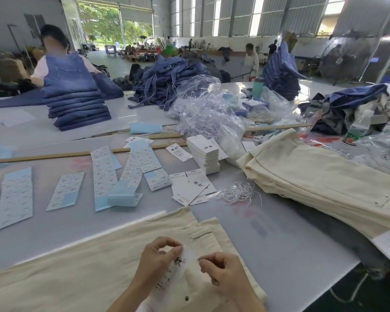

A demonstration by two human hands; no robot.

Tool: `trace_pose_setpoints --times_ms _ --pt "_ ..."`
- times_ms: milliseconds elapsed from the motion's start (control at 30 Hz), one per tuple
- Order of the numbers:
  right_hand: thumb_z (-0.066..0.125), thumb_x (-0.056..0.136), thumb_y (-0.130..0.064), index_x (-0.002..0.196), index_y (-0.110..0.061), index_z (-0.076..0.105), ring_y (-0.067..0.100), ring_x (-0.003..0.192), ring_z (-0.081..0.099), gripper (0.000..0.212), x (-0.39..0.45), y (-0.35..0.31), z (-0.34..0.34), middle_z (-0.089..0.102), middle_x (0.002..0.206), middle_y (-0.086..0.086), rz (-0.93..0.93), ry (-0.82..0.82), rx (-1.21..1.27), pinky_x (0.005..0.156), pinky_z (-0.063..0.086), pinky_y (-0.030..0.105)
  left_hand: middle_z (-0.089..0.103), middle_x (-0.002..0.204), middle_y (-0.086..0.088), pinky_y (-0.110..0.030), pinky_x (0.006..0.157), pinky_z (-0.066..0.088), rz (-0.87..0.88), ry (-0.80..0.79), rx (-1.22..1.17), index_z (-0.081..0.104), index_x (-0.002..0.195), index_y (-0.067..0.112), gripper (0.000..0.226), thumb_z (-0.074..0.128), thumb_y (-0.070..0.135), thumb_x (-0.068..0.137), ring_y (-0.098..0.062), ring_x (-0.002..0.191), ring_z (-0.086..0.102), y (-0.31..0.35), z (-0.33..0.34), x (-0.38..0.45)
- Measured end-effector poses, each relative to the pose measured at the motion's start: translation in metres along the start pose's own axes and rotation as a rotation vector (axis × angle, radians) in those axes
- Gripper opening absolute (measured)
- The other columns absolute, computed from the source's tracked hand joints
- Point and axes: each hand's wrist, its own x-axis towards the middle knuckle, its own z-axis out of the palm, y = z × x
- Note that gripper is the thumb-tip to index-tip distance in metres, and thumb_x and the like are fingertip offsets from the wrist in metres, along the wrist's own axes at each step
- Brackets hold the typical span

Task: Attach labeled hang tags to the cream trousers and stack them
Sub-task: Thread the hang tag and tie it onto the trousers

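Warehouse floor, grey worktable with cream trousers laid flat at near edge. Left hand pinches top of a white hang tag lying on the waistband; right hand has fingers curled, pinching something thin beside the tag, can't tell what. Cream trouser stack right, tag pile and white strings at centre, label sheets left.

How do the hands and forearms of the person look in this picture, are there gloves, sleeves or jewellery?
Both are bare. The left hand and the right hand wear no gloves, and no ring, watch or bracelet shows. The forearms are uncovered down to the bottom edge of the picture; no sleeve is in view. The fingernails look short and unpainted.
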Motion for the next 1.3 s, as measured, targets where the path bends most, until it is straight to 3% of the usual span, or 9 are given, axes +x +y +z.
trace_pose_setpoints --times_ms 167,300,433,533,733,867,1000,1200,1300 --pt "0.071 0.078 -0.006 0.06 -0.021 0.071 0.001 0.04 0.048 0.023 0.006 -0.001 0.0 0.062 0.05 -0.004 -0.021 0.02 -0.229 0.044 0.039 0.018 0.066 0.086 0.009 -0.029 0.076 0.042 0.08 -0.087 0.402 0.068 0.066 0.024 0.019 0.075 0.009 0.075 0.002 0.073 0.058 -0.004 -0.025 0.025" --pt "0.071 0.077 -0.01 0.057 -0.033 0.065 -0.003 0.049 0.054 0.03 0.017 -0.002 0.0 0.06 0.047 -0.014 -0.087 0.08 -0.409 0.053 0.043 0.014 0.047 0.098 0.024 -0.027 0.083 0.032 0.221 -0.128 1.033 0.068 0.079 0.034 0.006 0.065 0.033 0.084 -0.005 0.098 0.043 -0.012 -0.031 0.04" --pt "0.065 0.081 -0.005 0.061 -0.037 0.06 0.002 0.055 0.054 0.038 0.031 0.003 0.0 0.057 0.052 -0.009 -0.096 0.134 -0.476 0.062 0.047 0.022 0.05 0.078 0.01 -0.013 0.067 0.033 0.295 -0.132 0.849 0.05 0.068 0.027 0.029 0.055 0.005 0.086 -0.007 0.073 0.046 -0.008 -0.01 0.05" --pt "0.059 0.083 -0.003 0.068 -0.03 0.063 0.012 0.065 0.057 0.031 0.04 0.006 0.002 0.053 0.058 -0.013 -0.063 0.138 -0.542 0.068 0.049 0.026 0.06 0.072 0.002 -0.018 0.055 0.038 0.228 -0.204 0.665 0.045 0.07 0.022 0.027 0.051 0.002 0.087 -0.005 0.054 0.048 0.001 0.018 0.056" --pt "0.073 0.073 -0.022 0.053 -0.032 0.047 -0.004 0.057 0.053 0.035 0.047 0.001 0.003 0.053 0.049 -0.029 -0.068 0.264 -0.609 0.058 0.036 0.008 0.052 0.068 0.01 -0.016 0.06 0.035 0.287 -0.234 0.658 0.053 0.084 0.019 0.008 0.06 0.018 0.086 -0.008 0.063 0.046 -0.006 0.05 0.068" --pt "0.073 0.072 0.007 0.061 -0.006 0.066 0.009 0.045 0.044 0.018 0.05 0.001 -0.006 0.053 0.048 0.001 0.035 0.351 0.054 0.045 0.039 0.019 0.045 0.073 0.011 -0.019 0.066 0.033 0.327 -0.299 0.811 0.044 0.079 0.025 0.02 0.061 0.03 0.087 -0.009 0.073 0.043 -0.009 0.054 0.071" --pt "0.066 0.076 0.013 0.078 0.005 0.068 0.011 0.046 0.048 0.008 0.051 -0.004 -0.009 0.055 0.054 0.005 0.123 0.31 0.49 0.044 0.044 0.016 0.055 0.076 0.005 -0.023 0.066 0.035 0.231 -0.31 0.816 0.039 0.068 0.027 0.03 0.059 0.036 0.088 -0.013 0.076 0.049 -0.003 0.056 0.075" --pt "0.062 0.08 0.013 0.078 0.004 0.07 0.009 0.046 0.059 0.012 0.05 -0.004 -0.003 0.064 0.058 0.014 0.094 0.336 0.393 0.045 0.048 0.015 0.054 0.08 0.003 -0.03 0.072 0.038 0.336 -0.331 0.877 0.045 0.096 0.017 0.031 0.06 0.042 0.088 -0.017 0.078 0.046 0.003 0.056 0.076" --pt "0.067 0.076 0.014 0.083 0.01 0.066 0.015 0.042 0.056 0.009 0.049 -0.003 -0.001 0.063 0.057 0.02 0.088 0.308 0.258 0.041 0.045 0.019 0.059 0.106 -0.007 -0.025 0.079 0.036 0.384 -0.335 1.074 0.054 0.107 0.009 0.034 0.05 0.04 0.094 -0.021 0.097 0.053 0.004 0.056 0.079"
